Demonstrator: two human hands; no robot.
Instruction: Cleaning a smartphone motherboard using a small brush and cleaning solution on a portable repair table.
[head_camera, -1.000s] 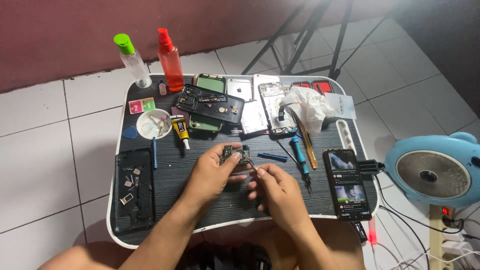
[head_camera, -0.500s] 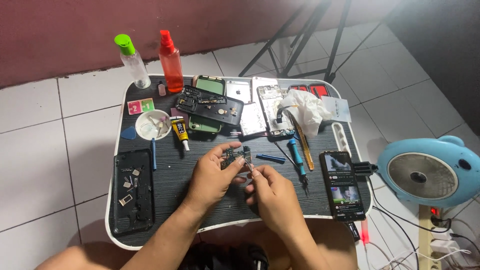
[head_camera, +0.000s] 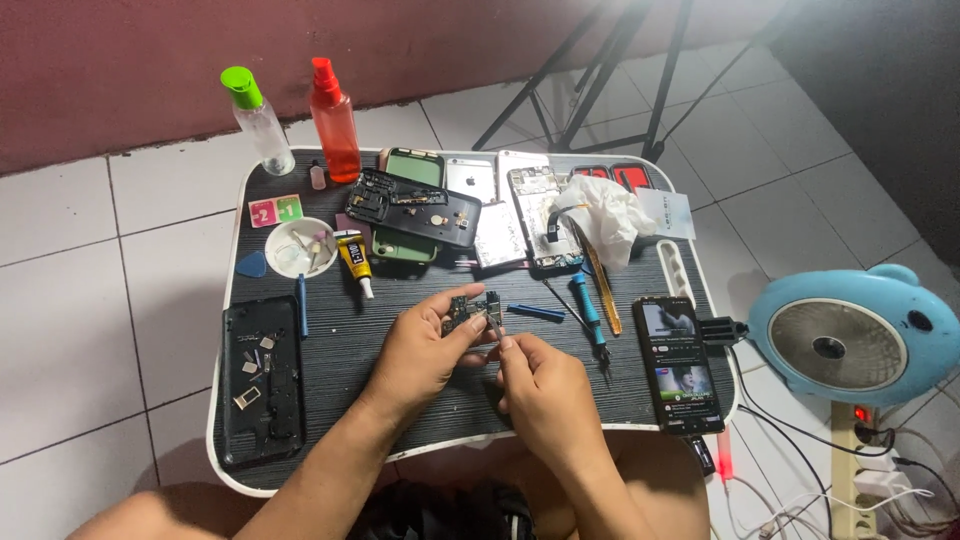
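- Head view: a black bench (head_camera: 400, 400) is seen, cluttered with phone parts.
- A lit phone (head_camera: 683, 362) is laid at four o'clock.
- A small circuit board (head_camera: 472, 309) is pinched mid-bench by the left hand (head_camera: 420, 355); the right hand (head_camera: 545, 395) is closed at its edge.

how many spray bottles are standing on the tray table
2. The clear spray bottle with a green cap stands at the table's far left corner; the red spray bottle stands just right of it. None seems hidden.
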